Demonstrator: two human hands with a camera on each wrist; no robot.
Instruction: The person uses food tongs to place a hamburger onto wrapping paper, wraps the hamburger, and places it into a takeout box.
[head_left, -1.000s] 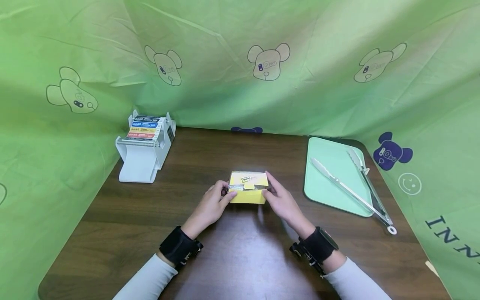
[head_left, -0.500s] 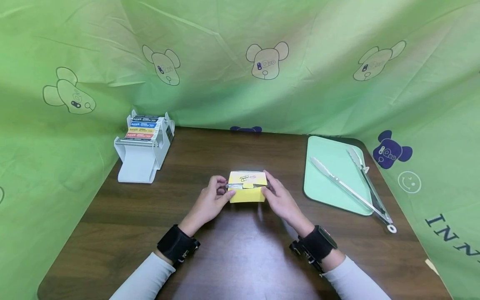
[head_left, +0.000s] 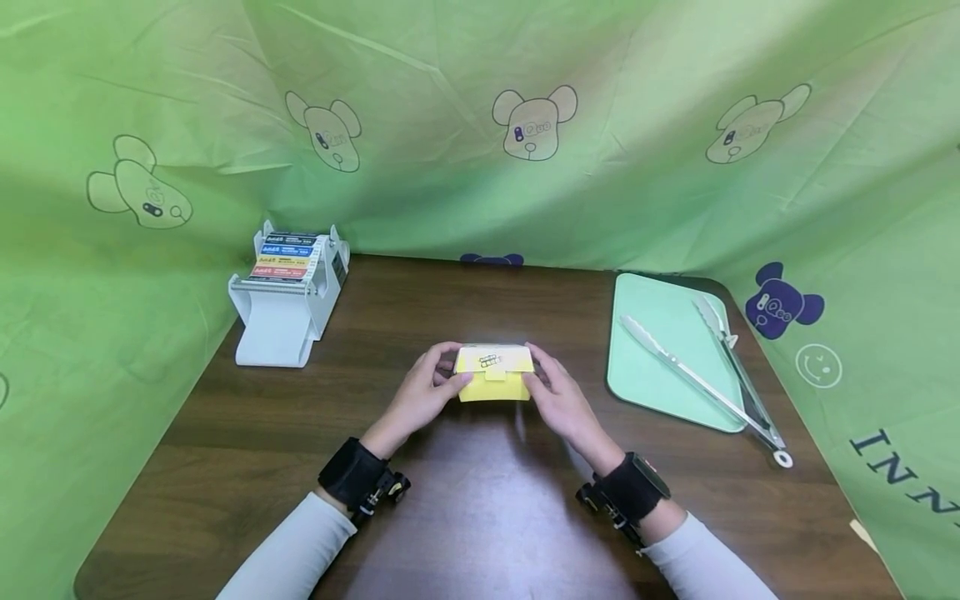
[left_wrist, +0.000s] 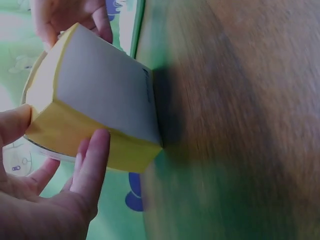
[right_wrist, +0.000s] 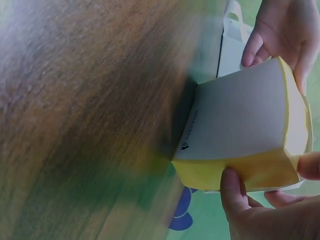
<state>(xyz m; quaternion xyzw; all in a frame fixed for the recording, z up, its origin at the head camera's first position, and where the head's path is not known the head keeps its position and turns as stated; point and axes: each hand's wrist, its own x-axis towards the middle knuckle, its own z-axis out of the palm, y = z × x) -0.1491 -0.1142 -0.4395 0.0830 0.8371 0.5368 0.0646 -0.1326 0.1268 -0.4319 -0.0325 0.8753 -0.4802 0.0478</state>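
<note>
A small yellow takeout box with a pale printed lid sits between the two hands, its lid down and front tab over the yellow front. My left hand holds its left end, thumb at the front corner and fingers at the side and back. On the other end, my right hand grips likewise. The left wrist view shows the box's pale face tilted, with small print near one edge. From the right wrist view, fingertips press the yellow side. Whether the box's far edge touches the table cannot be told.
At the back left of the brown table stands a white dispenser with a roll of coloured labels. A mint-green tray lies on the right, with long metal tongs across it. Green printed cloth hangs behind.
The box's lid has come down over the gap, and the tab now lies against the front. My left fingers shifted along the left end; my right hand barely moved.
</note>
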